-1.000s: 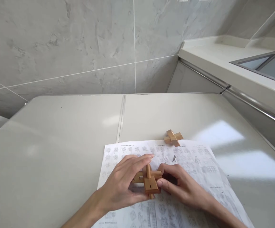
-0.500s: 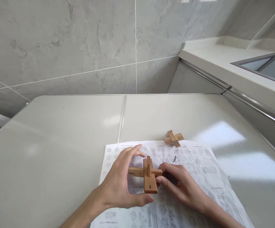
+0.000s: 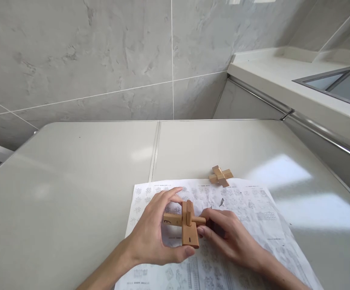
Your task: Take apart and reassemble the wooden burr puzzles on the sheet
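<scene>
A wooden burr puzzle (image 3: 189, 233) of interlocking bars is held above the paper sheet. One flat bar carries a "1" near its lower end, and another bar marked with a "3" points left. My left hand (image 3: 152, 229) curves around its left side, thumb at the lower end of the "1" bar and fingers at the upper end. At the right, my right hand (image 3: 229, 237) pinches the puzzle between thumb and bent fingers. Those right fingertips are partly hidden behind the bars.
A second wooden cross-shaped puzzle (image 3: 221, 176) lies at the back edge of the printed paper sheet (image 3: 271, 225). Both are on a pale glossy table (image 3: 72, 181) with a seam. Grey tiled wall stands behind; a white counter (image 3: 262, 70) is at the right.
My left thumb and fingers have closed in on the ends of the "1" bar. The puzzle has tilted slightly, its protruding bar looking shorter. My right hand has barely moved.
</scene>
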Tool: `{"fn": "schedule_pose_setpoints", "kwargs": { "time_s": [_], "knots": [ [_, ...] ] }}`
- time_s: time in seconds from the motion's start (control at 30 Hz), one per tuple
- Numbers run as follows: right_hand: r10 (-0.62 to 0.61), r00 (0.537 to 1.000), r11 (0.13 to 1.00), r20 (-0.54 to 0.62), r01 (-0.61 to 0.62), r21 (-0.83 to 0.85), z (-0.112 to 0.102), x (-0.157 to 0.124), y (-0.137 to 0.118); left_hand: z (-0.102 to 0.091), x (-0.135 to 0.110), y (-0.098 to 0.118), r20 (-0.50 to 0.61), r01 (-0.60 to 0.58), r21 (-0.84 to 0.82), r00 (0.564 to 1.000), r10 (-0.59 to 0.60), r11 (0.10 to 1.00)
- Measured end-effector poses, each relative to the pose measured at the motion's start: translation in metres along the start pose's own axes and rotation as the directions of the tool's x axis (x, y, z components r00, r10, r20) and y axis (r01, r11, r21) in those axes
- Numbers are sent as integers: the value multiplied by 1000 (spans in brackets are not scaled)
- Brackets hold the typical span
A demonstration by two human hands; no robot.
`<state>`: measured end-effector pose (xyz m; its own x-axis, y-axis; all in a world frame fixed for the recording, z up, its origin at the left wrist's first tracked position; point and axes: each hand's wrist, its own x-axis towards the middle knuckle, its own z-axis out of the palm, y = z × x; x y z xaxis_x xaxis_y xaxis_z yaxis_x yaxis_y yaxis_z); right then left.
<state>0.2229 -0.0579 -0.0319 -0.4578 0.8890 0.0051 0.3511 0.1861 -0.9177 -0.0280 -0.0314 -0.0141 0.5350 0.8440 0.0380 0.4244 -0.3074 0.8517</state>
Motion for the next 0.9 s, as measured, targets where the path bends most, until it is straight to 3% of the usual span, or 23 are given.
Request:
{"fn": "schedule_pose_setpoints", "kwargs": {
  "time_s": [0.6, 0.9],
  "knots": [
    [-31, 998, 996, 53, 35, -78, -3, 0, -1, 1, 6, 0, 14, -51, -58, 999, 52, 997],
    [-43, 998, 997, 54, 46, -67, -4, -1, -2, -1, 6, 0, 32, 45, -141, 999, -41, 989]
  ]
}}
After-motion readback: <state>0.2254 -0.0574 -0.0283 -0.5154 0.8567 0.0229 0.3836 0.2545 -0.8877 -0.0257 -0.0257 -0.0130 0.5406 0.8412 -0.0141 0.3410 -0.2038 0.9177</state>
